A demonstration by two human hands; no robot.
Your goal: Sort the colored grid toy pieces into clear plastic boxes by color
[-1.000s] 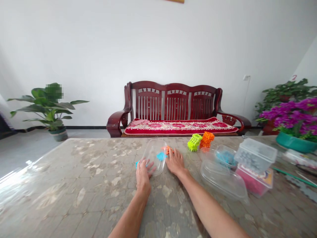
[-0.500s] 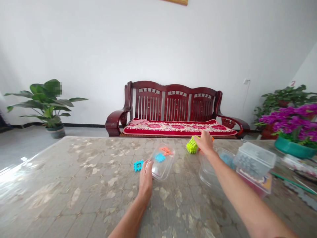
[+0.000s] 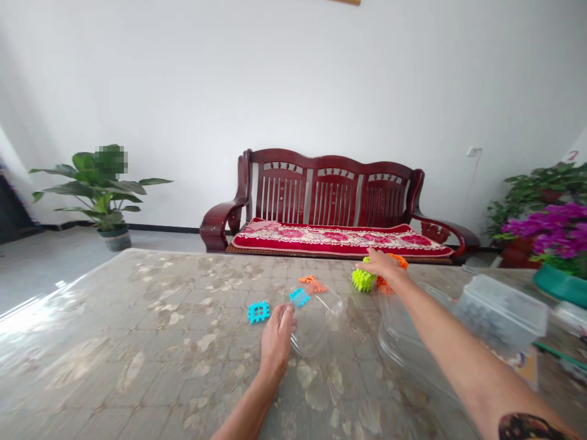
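Note:
My left hand is closed on the edge of a clear plastic lid, tilted over the table. Beside its fingers lies a blue square interlocking block. Another blue block and an orange block lie at the lid's far left side, partly seen through it. My right hand reaches to the far edge of the table, its thumb and finger around the top of a knobbly yellow-green block cube. Orange blocks show just under and behind this hand, partly hidden.
Clear containers stand under my right forearm. A translucent box with grey pieces is to the right. Purple flowers in a green pot stand at the far right. Behind the patterned table is a wooden sofa.
The lid has moved right and towards me with my left hand, leaving the blue and orange blocks less covered. My right hand stays at the yellow-green cube. The view has turned slightly left.

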